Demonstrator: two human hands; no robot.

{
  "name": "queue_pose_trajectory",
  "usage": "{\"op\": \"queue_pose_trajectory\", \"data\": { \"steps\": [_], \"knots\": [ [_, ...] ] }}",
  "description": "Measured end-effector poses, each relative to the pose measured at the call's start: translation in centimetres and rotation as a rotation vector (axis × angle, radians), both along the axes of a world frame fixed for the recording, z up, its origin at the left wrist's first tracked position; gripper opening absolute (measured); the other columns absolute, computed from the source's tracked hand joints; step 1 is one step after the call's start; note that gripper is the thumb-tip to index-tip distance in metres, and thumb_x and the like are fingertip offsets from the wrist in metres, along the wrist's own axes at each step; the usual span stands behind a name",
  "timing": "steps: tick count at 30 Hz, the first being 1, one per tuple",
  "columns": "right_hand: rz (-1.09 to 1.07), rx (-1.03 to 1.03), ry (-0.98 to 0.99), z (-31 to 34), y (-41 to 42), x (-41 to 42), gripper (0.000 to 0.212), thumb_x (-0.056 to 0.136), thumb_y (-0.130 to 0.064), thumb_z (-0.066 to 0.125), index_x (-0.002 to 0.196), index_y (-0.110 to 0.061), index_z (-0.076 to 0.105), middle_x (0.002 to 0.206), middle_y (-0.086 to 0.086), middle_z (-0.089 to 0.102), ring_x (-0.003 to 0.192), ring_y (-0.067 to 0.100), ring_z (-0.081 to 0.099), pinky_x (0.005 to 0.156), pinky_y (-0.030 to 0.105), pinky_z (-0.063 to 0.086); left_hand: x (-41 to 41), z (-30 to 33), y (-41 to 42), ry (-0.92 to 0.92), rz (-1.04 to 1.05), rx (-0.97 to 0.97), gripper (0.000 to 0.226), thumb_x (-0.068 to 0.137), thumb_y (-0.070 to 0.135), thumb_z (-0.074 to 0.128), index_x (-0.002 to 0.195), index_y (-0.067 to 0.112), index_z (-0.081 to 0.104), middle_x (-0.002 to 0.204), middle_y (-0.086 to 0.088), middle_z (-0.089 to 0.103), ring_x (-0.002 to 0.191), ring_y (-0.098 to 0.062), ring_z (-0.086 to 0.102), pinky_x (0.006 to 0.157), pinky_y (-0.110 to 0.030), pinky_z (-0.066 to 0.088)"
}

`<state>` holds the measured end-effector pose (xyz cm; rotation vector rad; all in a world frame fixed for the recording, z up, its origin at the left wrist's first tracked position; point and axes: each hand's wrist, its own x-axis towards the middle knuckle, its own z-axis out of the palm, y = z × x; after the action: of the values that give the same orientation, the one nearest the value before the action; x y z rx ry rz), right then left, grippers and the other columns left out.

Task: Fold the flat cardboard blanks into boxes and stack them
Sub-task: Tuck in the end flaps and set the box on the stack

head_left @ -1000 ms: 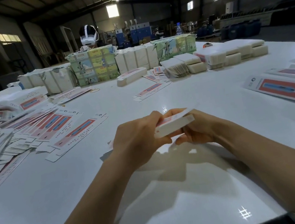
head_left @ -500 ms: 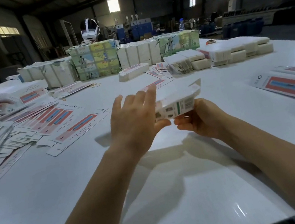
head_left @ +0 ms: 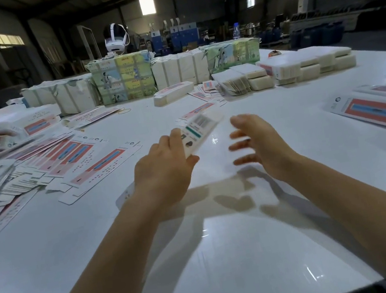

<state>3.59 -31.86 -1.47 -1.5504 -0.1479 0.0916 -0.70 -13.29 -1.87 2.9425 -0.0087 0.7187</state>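
Observation:
A folded white box with a green stripe and a barcode is held above the white table, its far end tilted up and away. My left hand grips its near end, thumb below and fingers behind. My right hand hovers just right of the box, fingers spread and blurred, holding nothing. Flat red-and-blue printed blanks lie fanned out on the left. One more blank peeks from under my left wrist.
More blanks lie at the right edge. At the back stand wrapped bundles, white stacks, a finished box and a headset. A single blank lies beyond the held box.
My right hand has let go of the box and drawn to the right. My left hand now grips the box alone and has swung it forward and up.

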Motion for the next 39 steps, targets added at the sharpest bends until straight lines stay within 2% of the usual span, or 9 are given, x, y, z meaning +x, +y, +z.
{"op": "queue_pose_trajectory", "data": {
  "steps": [4,8,10,16,19,25,28,32,39],
  "knots": [
    [-0.127,-0.462,-0.553,-1.5,1.0,-0.6,0.068,0.088,-0.026,0.065,0.145,-0.011,0.032,0.137,0.004,0.039,0.127,0.018,0.038,0.105,0.027,0.032,-0.2,-0.3,0.0,0.05,-0.035,-0.03,0.056,0.097,0.045,0.037,0.143,0.018,0.021,0.128,-0.006,0.047,0.109,-0.026,0.05,0.074,-0.037,0.039],
    [-0.346,-0.536,-0.741,-1.7,1.3,-0.8,0.059,0.09,-0.018,0.063,0.141,0.0,0.039,0.142,0.013,0.039,0.133,0.025,0.029,0.101,0.003,0.01,-0.3,-0.4,-0.6,0.066,-0.067,-0.068,0.058,0.097,0.046,0.036,0.145,0.019,0.02,0.131,-0.005,0.045,0.111,-0.026,0.05,0.08,-0.039,0.043],
    [-0.373,-0.57,-0.781,-1.7,1.5,-1.2,0.051,0.092,-0.018,0.061,0.137,0.0,0.046,0.141,0.012,0.041,0.133,0.024,0.027,0.105,0.007,0.012,-0.3,-0.5,-0.9,0.072,-0.073,-0.072,0.059,0.097,0.046,0.035,0.146,0.018,0.019,0.133,-0.005,0.044,0.114,-0.026,0.049,0.081,-0.039,0.043],
    [-0.227,-0.74,-0.826,-1.4,1.4,-2.0,0.053,0.083,-0.033,0.043,0.125,-0.006,0.06,0.147,0.006,0.038,0.138,0.022,0.021,0.115,0.042,0.02,-0.7,-0.8,-1.1,0.048,-0.096,-0.019,0.064,0.091,0.061,0.034,0.14,0.02,0.027,0.125,-0.001,0.05,0.106,-0.022,0.052,0.069,-0.033,0.038],
    [-0.15,-0.752,-0.748,-1.2,1.4,-2.0,0.058,0.086,-0.041,0.032,0.129,-0.011,0.059,0.151,-0.001,0.033,0.14,0.015,0.014,0.116,0.042,0.015,-1.0,-0.6,-0.4,-0.007,-0.072,0.035,0.087,0.073,0.078,0.013,0.137,0.021,0.032,0.121,0.001,0.053,0.101,-0.02,0.055,0.066,-0.032,0.043],
    [0.035,-0.515,-0.46,-1.1,1.6,-1.8,0.053,0.105,-0.029,0.025,0.152,-0.016,0.006,0.159,-0.01,0.007,0.144,0.002,-0.009,0.119,0.042,-0.006,-1.2,-0.5,-0.7,-0.072,-0.095,0.129,0.096,0.071,0.072,-0.004,0.142,0.016,0.03,0.12,-0.001,0.053,0.1,-0.019,0.055,0.062,-0.031,0.044],
    [0.03,-0.538,-0.492,-1.0,1.5,-2.0,0.068,0.09,-0.04,0.022,0.152,-0.017,0.007,0.145,-0.011,0.034,0.14,-0.003,0.004,0.117,0.045,-0.009,-1.3,-0.5,-0.8,-0.059,-0.099,0.138,0.096,0.071,0.071,-0.005,0.142,0.016,0.029,0.12,-0.001,0.053,0.1,-0.018,0.054,0.061,-0.029,0.044],
    [-0.14,-0.559,-0.598,-1.4,2.1,-2.2,0.066,0.087,-0.035,0.021,0.149,-0.012,0.023,0.128,-0.008,0.048,0.129,0.005,0.025,0.115,0.05,0.008,-1.5,-0.4,-1.3,-0.042,-0.081,0.1,0.101,0.069,0.071,-0.011,0.143,0.015,0.027,0.123,-0.001,0.052,0.105,-0.019,0.052,0.064,-0.031,0.039],
    [-0.073,-0.592,-0.481,-1.7,3.0,-2.8,0.073,0.082,-0.04,0.019,0.151,-0.018,0.018,0.148,0.0,0.037,0.139,0.012,0.023,0.118,0.046,-0.003,-1.6,-0.6,-1.8,-0.051,-0.036,0.263,0.086,0.078,0.068,0.002,0.138,0.014,0.032,0.115,-0.002,0.053,0.099,-0.02,0.053,0.059,-0.03,0.031]
  ]
}}
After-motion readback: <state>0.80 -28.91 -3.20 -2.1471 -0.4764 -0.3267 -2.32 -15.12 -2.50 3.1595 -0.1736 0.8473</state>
